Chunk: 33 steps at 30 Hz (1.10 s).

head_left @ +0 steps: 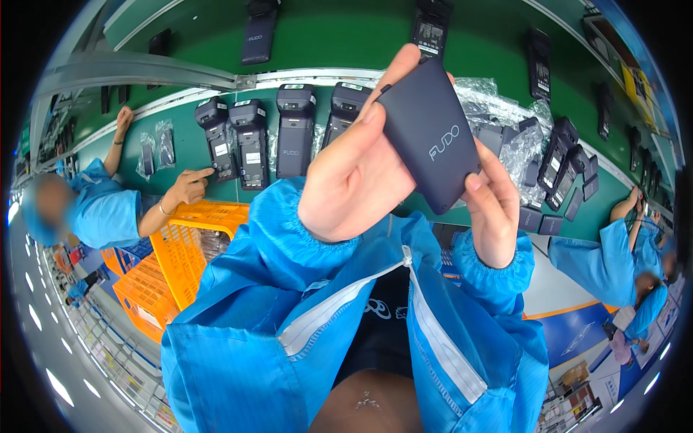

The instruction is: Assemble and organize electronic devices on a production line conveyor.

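Note:
Raised before me is a dark rectangular cover [433,141] with rounded corners and pale printing, tilted and turned with its printed face toward me. My left hand [354,169] pinches it along the upper left edge, thumb in front and fingers behind. At the lower right edge my right hand [494,206] grips it with thumb and fingers. Beyond my left hand, several dark handheld terminals stand in a row, among them a terminal [294,133] lying with its back up and another terminal [250,148] showing a white label. The cover's far side is hidden.
Clear plastic bags [480,97] and more terminals [556,162] lie on the green bench at right. A conveyor [332,36] carrying terminals runs beyond a metal rail. Orange crates [191,252] stand at left. A co-worker's hand [189,189] reaches near the row; other people work at right.

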Tool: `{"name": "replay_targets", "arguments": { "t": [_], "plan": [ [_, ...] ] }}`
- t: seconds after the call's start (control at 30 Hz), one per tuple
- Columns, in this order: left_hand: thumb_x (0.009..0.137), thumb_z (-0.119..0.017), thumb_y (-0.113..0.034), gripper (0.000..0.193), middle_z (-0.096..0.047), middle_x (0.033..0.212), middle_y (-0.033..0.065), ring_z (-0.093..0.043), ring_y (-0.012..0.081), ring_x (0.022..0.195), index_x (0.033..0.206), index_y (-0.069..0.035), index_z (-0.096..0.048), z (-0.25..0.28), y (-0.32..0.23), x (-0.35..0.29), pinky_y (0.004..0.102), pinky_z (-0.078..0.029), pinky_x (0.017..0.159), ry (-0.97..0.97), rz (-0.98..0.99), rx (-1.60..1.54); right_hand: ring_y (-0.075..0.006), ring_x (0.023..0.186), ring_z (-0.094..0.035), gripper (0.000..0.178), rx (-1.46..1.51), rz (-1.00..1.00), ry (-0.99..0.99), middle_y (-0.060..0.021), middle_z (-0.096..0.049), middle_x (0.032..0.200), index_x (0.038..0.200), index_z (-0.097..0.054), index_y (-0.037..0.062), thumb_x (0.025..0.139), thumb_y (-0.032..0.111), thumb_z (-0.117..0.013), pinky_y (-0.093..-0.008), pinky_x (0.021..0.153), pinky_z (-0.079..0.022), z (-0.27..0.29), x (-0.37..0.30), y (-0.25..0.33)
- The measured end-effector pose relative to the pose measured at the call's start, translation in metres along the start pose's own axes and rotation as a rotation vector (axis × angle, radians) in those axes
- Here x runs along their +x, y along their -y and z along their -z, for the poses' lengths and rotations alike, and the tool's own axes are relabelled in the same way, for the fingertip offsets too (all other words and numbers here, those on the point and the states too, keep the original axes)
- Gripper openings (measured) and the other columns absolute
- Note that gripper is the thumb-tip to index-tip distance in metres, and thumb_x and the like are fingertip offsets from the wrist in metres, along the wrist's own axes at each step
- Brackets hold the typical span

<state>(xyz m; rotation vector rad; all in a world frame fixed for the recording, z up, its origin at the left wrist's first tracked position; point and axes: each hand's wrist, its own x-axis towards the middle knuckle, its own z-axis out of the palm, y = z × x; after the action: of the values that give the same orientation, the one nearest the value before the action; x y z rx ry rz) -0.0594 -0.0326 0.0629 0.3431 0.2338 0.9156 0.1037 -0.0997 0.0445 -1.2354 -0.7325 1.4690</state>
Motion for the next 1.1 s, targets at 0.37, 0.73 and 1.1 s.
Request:
{"name": "replay_targets", "arguments": {
  "t": [0.37,0.73,1.1],
  "plan": [
    [0.092,-0.044,-0.018,0.059,-0.033,0.136,0.0081,-0.034,0.0212,0.125,0.141,-0.014,-0.013,0.075,0.044,-0.037,0.0364,-0.028,0.103,-0.284,-0.001,-0.009,-0.0338,0.105,-0.048,0.074,-0.901,0.254,0.243,-0.0189,-0.039,0.117,0.135,-0.031,0.007,0.069,0.01,-0.065,-0.0382,0.086,-0.044,-0.024,0.013,-0.047],
    [0.087,-0.051,-0.01,0.063,-0.033,0.133,0.0184,-0.041,0.026,0.116,0.139,-0.013,-0.017,0.162,0.058,-0.116,0.0345,-0.036,0.095,-0.778,-0.088,0.652,-0.0459,0.091,-0.054,0.071,-1.373,0.158,-0.173,-0.0319,-0.045,0.109,0.133,-0.033,0.009,0.077,0.046,-0.054,-0.0478,0.08,-0.044,-0.004,0.157,-0.091],
    [0.084,-0.053,-0.018,0.045,-0.043,0.125,0.0198,-0.043,0.0335,0.115,0.125,-0.006,-0.04,0.187,0.075,-0.2,0.038,-0.036,0.096,-1.168,0.029,1.21,-0.0467,0.096,-0.053,0.079,-1.736,-0.076,-0.38,-0.0362,-0.041,0.116,0.136,-0.024,0.0082,0.076,0.052,-0.05,-0.05,0.083,-0.045,0.025,0.337,-0.172]
  ]
}}
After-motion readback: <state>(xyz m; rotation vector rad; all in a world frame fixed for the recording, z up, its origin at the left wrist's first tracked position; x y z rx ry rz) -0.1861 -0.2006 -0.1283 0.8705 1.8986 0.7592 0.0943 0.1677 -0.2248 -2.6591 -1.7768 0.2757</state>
